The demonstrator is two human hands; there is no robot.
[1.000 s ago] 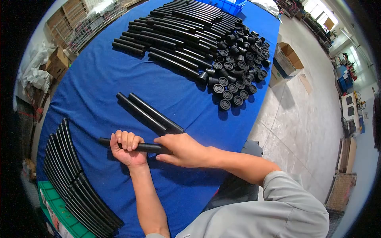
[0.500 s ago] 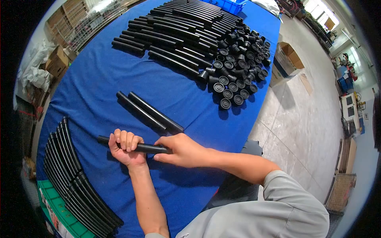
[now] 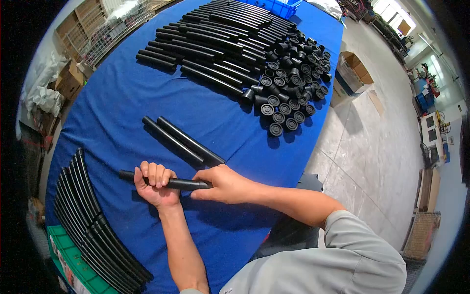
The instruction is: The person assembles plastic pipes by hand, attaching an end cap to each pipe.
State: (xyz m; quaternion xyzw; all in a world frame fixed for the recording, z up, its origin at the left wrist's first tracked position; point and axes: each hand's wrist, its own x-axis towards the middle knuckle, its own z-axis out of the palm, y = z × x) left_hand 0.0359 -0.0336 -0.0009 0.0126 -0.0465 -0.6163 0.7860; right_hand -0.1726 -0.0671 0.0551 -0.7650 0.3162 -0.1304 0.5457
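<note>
A black tube (image 3: 186, 184) lies across both of my hands, just above the blue cloth. My left hand (image 3: 157, 183) wraps its fingers round the tube near its left part, and the left end pokes out past the fist. My right hand (image 3: 223, 184) grips the right end between thumb and fingers; the palm hides that tip. Beyond my hands, two loose black tubes (image 3: 183, 139) rest side by side on the cloth. Farther off are rows of black tubes (image 3: 210, 44), with a heap of black rubber end caps (image 3: 289, 88) to their right.
A fan of long black tubes (image 3: 93, 215) lies at the left, partly over a green crate (image 3: 73, 255). The blue cloth (image 3: 107, 108) covers the table. At the far end stands a blue bin (image 3: 284, 9). A cardboard box (image 3: 352, 73) is on the floor to the right.
Both hands keep the same grip on the tube and have hardly moved. The whole view has shifted very slightly.
</note>
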